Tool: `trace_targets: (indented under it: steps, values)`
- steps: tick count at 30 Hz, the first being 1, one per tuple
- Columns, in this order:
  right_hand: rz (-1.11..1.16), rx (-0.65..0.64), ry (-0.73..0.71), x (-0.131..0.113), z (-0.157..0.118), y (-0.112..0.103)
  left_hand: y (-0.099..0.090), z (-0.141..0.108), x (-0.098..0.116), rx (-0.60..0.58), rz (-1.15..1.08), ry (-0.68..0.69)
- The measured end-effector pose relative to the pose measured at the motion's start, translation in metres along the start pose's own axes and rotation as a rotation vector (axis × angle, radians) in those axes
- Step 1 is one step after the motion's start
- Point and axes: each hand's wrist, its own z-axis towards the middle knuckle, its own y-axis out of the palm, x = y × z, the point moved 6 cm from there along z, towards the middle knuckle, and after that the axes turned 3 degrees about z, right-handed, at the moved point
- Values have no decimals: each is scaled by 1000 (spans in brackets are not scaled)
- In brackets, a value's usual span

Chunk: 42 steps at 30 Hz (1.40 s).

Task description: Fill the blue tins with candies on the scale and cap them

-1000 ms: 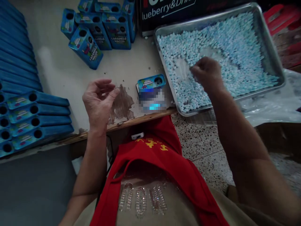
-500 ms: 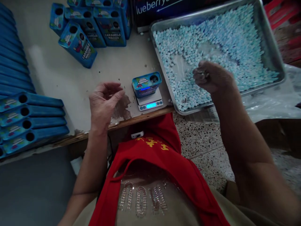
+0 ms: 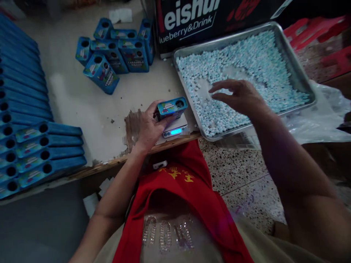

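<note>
On a small digital scale (image 3: 176, 131) with a lit blue display stands a blue candy box (image 3: 171, 106) with a round hole in its top. My left hand (image 3: 152, 126) is closed around the box's left end, thumb in front and fingers behind. Over the metal tray (image 3: 205, 135) hovers my right hand (image 3: 238, 96), its thumb and fingers apart and nothing visible between them. Pale blue and white candies (image 3: 219, 113) fill the tray, with a few bare patches on its bottom near the right fingertips.
Several blue boxes (image 3: 134, 54) stand upright at the back of the table. Rows of flat-lying blue boxes (image 3: 52, 153) are stacked on the left. A black printed carton (image 3: 189, 22) sits behind the tray. Clear plastic (image 3: 323, 113) and red crates (image 3: 309, 33) are at the right.
My left hand has moved right and taken hold of the box on the scale. The right hand has opened over the tray, and the candies it held are gone from it. The view has shifted.
</note>
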Motion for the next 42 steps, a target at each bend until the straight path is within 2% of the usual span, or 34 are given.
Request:
trace_targets:
  steps: [3, 6, 8, 10, 13, 15, 17, 23, 26, 31, 35, 39, 42]
  values:
    - [453, 108, 67, 6, -4, 19, 1, 21, 27, 18, 108, 165]
    - [936, 58, 226, 10, -4, 51, 2, 46, 72, 50, 285, 469]
    - [1153, 16, 283, 7, -2, 67, 9, 62, 89, 50, 381, 584]
    - [1300, -14, 298, 2, 0, 75, 22, 78, 89, 20, 414, 583]
    - [1413, -32, 311, -1, 2, 78, 40, 92, 69, -27, 414, 491]
    - [1437, -43, 321, -1, 2, 77, 45, 94, 57, -33, 387, 438]
    - [1433, -64, 322, -1, 1, 74, 44, 92, 54, -28, 312, 398]
    - [1328, -85, 310, -5, -5, 58, 27, 84, 81, 2, 218, 338]
    - [1353, -92, 314, -9, -9, 57, 27, 87, 85, -17, 232, 357]
    - [1325, -96, 289, -14, -14, 58, 30, 95, 71, -61, 202, 327]
    - [1267, -81, 262, -12, -14, 53, 30, 95, 57, -29, 50, 256]
    - [1079, 59, 206, -15, -15, 34, 30, 90, 42, 37, -54, 131]
    - [728, 168, 41, -36, -11, 9, 31, 86, 37, 25, -84, 81]
